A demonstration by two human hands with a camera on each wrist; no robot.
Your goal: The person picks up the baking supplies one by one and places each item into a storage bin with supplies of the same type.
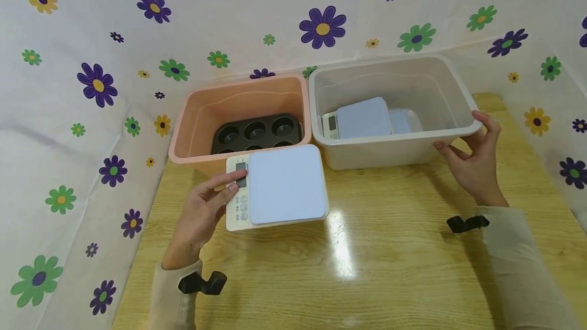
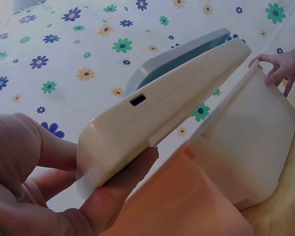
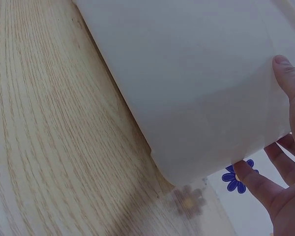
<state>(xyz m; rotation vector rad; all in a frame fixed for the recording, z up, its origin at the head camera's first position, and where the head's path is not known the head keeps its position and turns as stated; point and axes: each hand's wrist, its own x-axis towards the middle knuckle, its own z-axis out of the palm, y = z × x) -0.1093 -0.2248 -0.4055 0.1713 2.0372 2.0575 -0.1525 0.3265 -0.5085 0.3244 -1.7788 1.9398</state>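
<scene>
A flat white kitchen scale (image 1: 286, 185) with a pale blue platform is held up in my left hand (image 1: 197, 218). The thumb lies on its button panel and the index finger reaches across its small display. In the left wrist view, fingers hold the scale's edge (image 2: 108, 128) from both sides. My right hand (image 1: 477, 167) grips the front right corner of a white bin (image 1: 380, 154), thumb on the front wall and fingers at the rim and side. Inside that bin lies another kitchen scale (image 1: 362, 118), tilted, partly over a clear-edged pale blue item (image 1: 405, 118).
Left of the white bin, nearly against it, stands a peach-coloured bin (image 1: 247, 98) holding a dark muffin pan (image 1: 240, 139). Both bins stand on a wooden table (image 1: 390, 248), before a flower-patterned cloth (image 1: 275, 14). Black mounts (image 1: 204, 283) sit on both wrists.
</scene>
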